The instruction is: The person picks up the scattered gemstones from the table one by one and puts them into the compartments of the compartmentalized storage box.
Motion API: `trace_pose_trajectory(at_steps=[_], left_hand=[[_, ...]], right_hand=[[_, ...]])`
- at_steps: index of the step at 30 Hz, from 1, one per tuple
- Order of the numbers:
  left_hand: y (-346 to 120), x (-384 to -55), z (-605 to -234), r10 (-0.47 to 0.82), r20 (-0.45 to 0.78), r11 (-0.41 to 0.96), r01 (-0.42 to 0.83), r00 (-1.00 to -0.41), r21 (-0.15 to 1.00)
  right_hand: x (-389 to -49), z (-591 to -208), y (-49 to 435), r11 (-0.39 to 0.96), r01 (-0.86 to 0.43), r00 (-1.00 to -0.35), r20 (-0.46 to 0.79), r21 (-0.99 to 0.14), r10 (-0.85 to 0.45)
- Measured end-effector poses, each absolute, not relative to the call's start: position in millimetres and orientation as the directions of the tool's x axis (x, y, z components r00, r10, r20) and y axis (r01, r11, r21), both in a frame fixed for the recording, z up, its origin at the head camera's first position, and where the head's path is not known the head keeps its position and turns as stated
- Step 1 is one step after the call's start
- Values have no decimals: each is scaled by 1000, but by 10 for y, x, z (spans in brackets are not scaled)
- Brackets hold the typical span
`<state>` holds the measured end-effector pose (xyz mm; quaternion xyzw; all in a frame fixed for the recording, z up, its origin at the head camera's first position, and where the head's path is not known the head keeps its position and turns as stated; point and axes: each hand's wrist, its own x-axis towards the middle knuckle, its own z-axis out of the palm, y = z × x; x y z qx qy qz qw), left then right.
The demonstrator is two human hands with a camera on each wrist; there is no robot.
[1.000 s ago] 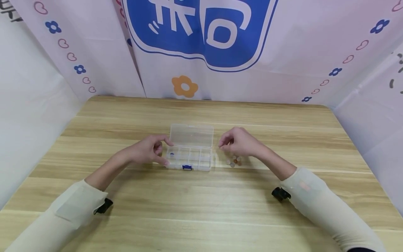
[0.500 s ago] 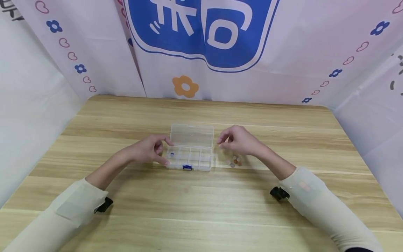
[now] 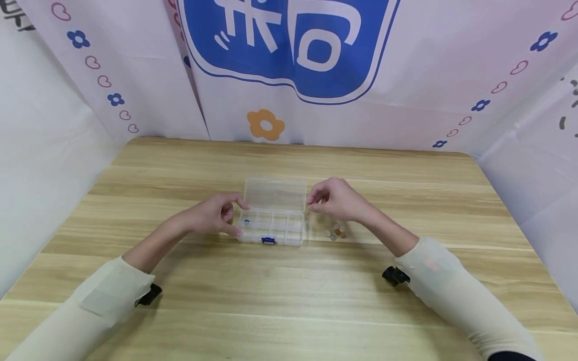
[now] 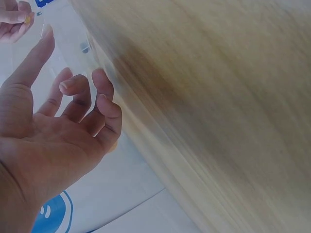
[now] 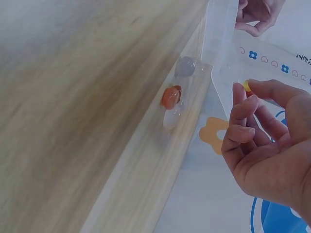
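Observation:
A clear plastic compartment box [image 3: 280,235] stands on the table with its lid [image 3: 275,194] raised at the back and a blue latch [image 3: 268,240] in front. My left hand [image 3: 214,214] holds the box's left end between thumb and index finger, its other fingers loosely curled. One small blue piece [image 3: 246,221] lies in the back left compartment. Just right of the lid, my right hand [image 3: 336,199] pinches a small yellow bead-like piece [image 5: 247,86] between thumb and index fingertip. Below that hand lie several small smooth pieces, among them an orange one [image 5: 170,98] and a greyish one [image 5: 186,67].
The wood-grain table [image 3: 280,311] reaches back to a printed white cloth [image 3: 397,115]. White sheets [image 3: 40,125] hang at both sides. A black clip [image 3: 395,276] sits at the right sleeve cuff, and another black clip [image 3: 149,295] at the left.
My right hand has moved a little left and back, toward the box's lid, with the yellow piece in its fingertips. The left hand and the box have stayed in place.

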<state>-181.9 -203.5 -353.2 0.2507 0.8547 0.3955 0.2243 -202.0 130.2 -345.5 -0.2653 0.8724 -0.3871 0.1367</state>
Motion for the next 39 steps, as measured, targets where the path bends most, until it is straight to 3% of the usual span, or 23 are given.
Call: trace_pose_trajectory(at_steps=[25,39], left_hand=[[-2035,-1825,-3548,611,-179,555,256,-771,791],[-2031,-1820,-3541,599,-193,557,232,-777,797]], right_hand=[[-2023,-3427,1106,537,-359,-820,-17,-764,-572],[-2051,-3453,936,498,-402,-781,4,-768,-624]])
